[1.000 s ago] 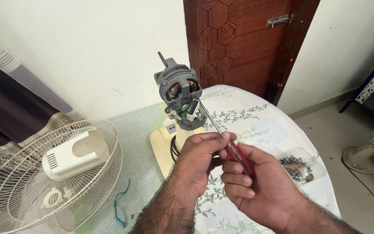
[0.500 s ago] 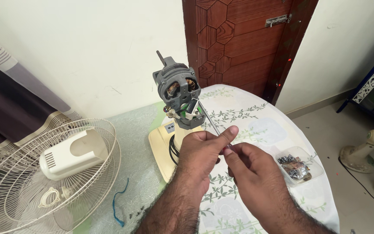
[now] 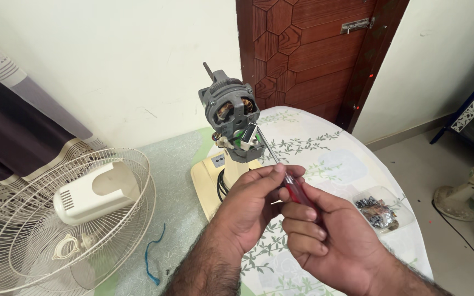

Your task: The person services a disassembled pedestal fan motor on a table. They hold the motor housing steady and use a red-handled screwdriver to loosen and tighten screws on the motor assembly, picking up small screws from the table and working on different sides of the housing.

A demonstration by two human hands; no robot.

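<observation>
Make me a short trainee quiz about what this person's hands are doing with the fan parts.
1. True or false: the right hand holds a red-handled screwdriver.
2. What does its metal tip reach? A) grey bare fan motor B) white wire fan guard C) clear plastic tray of small parts
3. Which hand steadies the shaft near the handle?

Key: 1 true. 2 A. 3 The left hand.

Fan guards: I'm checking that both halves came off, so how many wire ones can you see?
1 for certain: a white wire fan guard lying left of the motor, holding the white motor cover. A second may be nested beneath it; I cannot tell.
</observation>
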